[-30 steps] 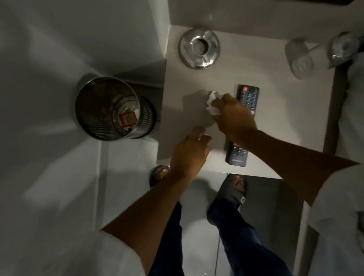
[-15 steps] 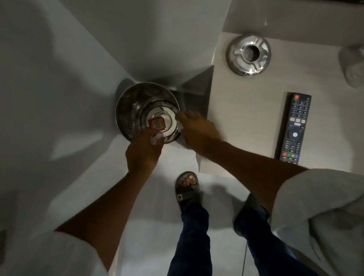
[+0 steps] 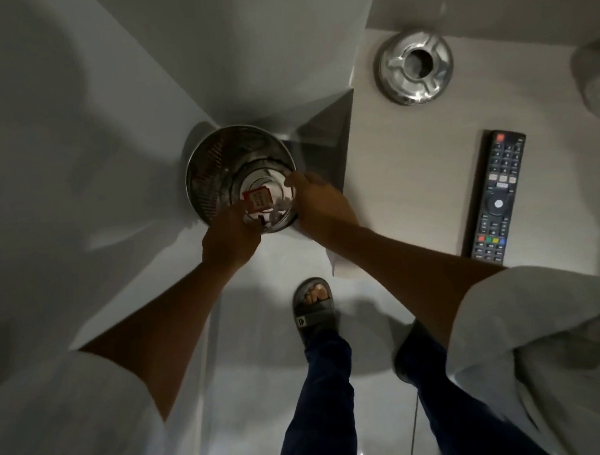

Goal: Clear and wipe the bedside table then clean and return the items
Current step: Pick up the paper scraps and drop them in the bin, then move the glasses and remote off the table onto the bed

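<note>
Both my hands hang over the round metal mesh bin [image 3: 205, 163] on the floor, left of the bedside table [image 3: 417, 184]. My left hand [image 3: 230, 239] is at the bin's near rim, fingers bunched and pointing in. My right hand [image 3: 320, 204] is over the right rim, its back to me and its fingers curled down out of sight. A red packet [image 3: 258, 198] and white crumpled scraps [image 3: 277, 209] lie in the bin. On the table are a steel ashtray [image 3: 416, 66] and a black remote [image 3: 499, 197].
A blurred clear glass [image 3: 599, 81] stands at the table's right edge. My sandalled left foot [image 3: 313, 306] is on the pale floor just below the bin. White walls meet in a corner behind the bin.
Both hands moved left from the tabletop to the bin, the right one carrying the white tissue off the table. The view has swung left with them.
</note>
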